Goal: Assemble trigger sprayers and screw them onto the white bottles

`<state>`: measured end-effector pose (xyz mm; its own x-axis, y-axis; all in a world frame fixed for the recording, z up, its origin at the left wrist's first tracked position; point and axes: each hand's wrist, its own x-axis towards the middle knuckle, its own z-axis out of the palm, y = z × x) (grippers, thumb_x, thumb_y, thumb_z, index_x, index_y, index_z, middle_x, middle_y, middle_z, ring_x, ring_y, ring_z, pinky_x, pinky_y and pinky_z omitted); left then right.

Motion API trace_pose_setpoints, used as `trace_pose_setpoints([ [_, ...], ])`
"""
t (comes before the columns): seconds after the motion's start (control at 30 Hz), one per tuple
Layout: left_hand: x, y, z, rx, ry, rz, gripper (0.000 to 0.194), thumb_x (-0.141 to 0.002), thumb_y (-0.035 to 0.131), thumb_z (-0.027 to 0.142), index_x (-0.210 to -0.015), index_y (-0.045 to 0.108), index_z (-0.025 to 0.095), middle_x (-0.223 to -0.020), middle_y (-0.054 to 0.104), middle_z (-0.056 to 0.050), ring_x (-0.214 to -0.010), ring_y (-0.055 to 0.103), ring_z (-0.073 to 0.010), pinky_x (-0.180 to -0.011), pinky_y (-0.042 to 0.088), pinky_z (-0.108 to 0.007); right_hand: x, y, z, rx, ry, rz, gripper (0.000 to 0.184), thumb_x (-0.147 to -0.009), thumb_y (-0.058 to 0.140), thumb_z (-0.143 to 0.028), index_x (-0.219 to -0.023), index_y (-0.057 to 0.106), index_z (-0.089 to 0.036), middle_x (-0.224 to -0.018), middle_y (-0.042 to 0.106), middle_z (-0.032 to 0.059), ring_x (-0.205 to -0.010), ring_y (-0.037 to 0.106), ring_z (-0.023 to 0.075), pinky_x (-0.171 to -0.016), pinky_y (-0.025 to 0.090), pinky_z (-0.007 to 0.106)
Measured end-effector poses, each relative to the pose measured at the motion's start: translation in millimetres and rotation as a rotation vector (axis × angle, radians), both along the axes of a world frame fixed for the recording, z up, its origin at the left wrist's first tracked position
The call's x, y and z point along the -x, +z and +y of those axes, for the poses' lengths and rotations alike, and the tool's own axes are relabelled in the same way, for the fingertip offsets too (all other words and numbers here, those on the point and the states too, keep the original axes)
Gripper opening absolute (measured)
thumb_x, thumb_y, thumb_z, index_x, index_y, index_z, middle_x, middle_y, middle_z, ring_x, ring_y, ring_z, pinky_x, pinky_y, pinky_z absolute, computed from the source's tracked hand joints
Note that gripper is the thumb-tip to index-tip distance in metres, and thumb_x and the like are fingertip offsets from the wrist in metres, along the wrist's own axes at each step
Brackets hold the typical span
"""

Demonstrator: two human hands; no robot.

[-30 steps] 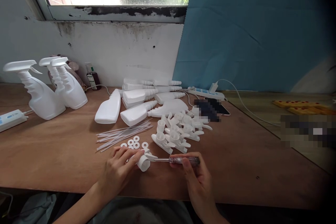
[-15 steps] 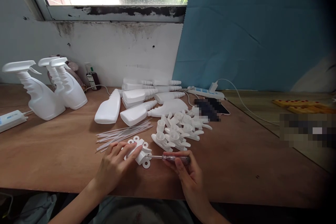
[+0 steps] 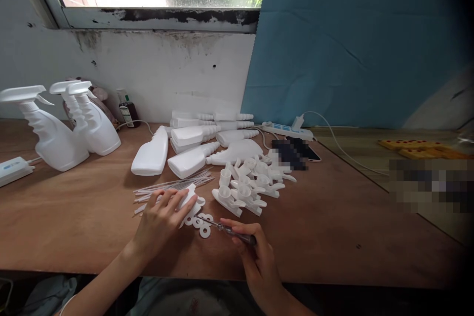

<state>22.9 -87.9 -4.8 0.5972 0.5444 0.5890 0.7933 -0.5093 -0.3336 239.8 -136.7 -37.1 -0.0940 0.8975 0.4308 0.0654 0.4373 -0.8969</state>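
Note:
My left hand point(image 3: 157, 222) is closed around a white trigger spray head point(image 3: 188, 199), its fingers covering much of it. In my right hand point(image 3: 259, 259) is a screwdriver point(image 3: 237, 234) with a clear handle, its thin shaft pointing left. The screwdriver's tip lies over a small group of flat white washers point(image 3: 205, 230) on the table, close to the spray head. Whether the tip touches a washer I cannot tell. Behind my left hand lie thin white tubes point(image 3: 177, 185). More spray heads point(image 3: 242, 192) sit in a cluster to the right.
Several white bottles point(image 3: 192, 160) lie behind the tubes. At the left stand 3 bottles with spray heads fitted point(image 3: 61, 145), by a power strip point(image 3: 15, 170). A second power strip point(image 3: 287, 131) and a phone point(image 3: 309, 150) are at the back right. A dark bottle point(image 3: 128, 111) stands by the wall.
The spray head in my left hand has turned and risen slightly, away from the screwdriver. The screwdriver has shifted left and tilted, its tip now over the washers.

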Motion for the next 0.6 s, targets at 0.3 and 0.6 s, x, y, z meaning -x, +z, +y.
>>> trace_pose_setpoints([
  [0.3, 12.6, 17.9, 8.1, 0.266, 0.047, -0.348, 0.019, -0.078, 0.055, 0.02, -0.097, 0.056, 0.019, -0.091, 0.065, -0.005, -0.083, 0.056, -0.0233, -0.072, 0.039, -0.035, -6.5, -5.8, -7.5, -0.177, 0.09, -0.004, 0.017, -0.091, 0.043, -0.016, -0.105, 0.047, -0.025, -0.105, 0.065, 0.0069, -0.099, 0.062, 0.0175, -0.082, 0.053, 0.032],
  [0.6, -18.2, 32.4, 61.3, 0.589, 0.102, -0.539, 0.028, -0.077, 0.052, 0.029, -0.101, 0.042, 0.018, -0.067, 0.054, 0.001, -0.059, 0.055, -0.0194, -0.057, 0.038, -0.027, -6.5, -3.7, -7.7, -0.175, 0.123, 0.02, 0.015, -0.092, 0.042, -0.016, -0.103, 0.047, -0.025, -0.101, 0.066, 0.0078, -0.093, 0.064, 0.0175, -0.077, 0.054, 0.032],
])
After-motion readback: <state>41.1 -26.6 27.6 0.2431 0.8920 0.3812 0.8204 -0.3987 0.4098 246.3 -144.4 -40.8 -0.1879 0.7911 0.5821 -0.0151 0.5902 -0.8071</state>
